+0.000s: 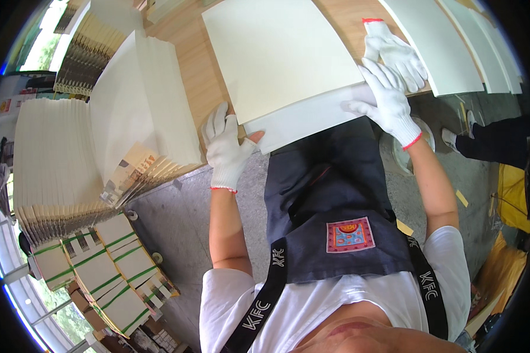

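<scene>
My left hand (pixel 227 150), in a white knit glove with the thumb tip bare, is at the left end of a white strip of paper (pixel 303 117). Its fingers are stretched out and the thumb points at the strip's corner. Over the strip's right end lies my right hand (pixel 390 105), gloved too, fingers extended and thumb apart. The strip runs along the near edge of large cream paper sheets (pixel 282 53) on the wooden table; whether it is a fold or a separate sheet I cannot tell. A loose white glove (pixel 394 53) with a red cuff lies just beyond my right hand.
Tall stacks of paper sheets (pixel 138 100) and printed bundles (pixel 132 170) stand on the left. More white sheets (pixel 436 47) lie at the right. A round container (pixel 415 147) sits on the floor below, near another person's leg (pixel 494 138). Strapped stacks (pixel 106 273) are at lower left.
</scene>
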Demonstrator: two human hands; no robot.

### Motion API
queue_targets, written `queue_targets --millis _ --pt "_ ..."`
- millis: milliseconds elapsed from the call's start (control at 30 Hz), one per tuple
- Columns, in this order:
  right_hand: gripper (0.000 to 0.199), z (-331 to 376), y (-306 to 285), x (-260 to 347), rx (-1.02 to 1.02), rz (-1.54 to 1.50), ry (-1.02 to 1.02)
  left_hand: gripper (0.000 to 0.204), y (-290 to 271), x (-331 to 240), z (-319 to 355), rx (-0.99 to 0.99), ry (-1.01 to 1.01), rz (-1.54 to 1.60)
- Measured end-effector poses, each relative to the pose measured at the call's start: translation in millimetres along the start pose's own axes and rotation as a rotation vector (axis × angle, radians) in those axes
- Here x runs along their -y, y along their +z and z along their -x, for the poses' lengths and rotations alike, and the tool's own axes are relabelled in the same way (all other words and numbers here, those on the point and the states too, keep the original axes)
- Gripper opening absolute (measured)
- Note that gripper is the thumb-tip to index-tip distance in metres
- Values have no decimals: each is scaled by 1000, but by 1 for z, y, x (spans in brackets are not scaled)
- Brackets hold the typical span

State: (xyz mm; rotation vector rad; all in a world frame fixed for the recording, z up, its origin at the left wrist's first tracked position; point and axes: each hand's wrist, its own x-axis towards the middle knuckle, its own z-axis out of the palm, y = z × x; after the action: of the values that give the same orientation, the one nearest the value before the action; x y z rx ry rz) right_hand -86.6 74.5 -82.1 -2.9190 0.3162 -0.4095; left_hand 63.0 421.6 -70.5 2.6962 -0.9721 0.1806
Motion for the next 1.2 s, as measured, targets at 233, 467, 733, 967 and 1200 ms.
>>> queue_targets --millis 233,467,733,967,1200 --pt "87 -2 -5 3 36 25 4 74 -1 0 2 15 -25 -6" --pt "88 -1 -7 6 29 16 14 70 -1 0 3 -1 -10 9" --pt "94 -2 -2 1 57 8 14 66 -2 -2 1 6 -1 3" --pt "91 -3 -7 4 101 27 36 67 -5 -2 -1 43 -7 -13" --pt "91 -1 -4 3 65 -4 32 70 -4 2 -2 56 5 -45"
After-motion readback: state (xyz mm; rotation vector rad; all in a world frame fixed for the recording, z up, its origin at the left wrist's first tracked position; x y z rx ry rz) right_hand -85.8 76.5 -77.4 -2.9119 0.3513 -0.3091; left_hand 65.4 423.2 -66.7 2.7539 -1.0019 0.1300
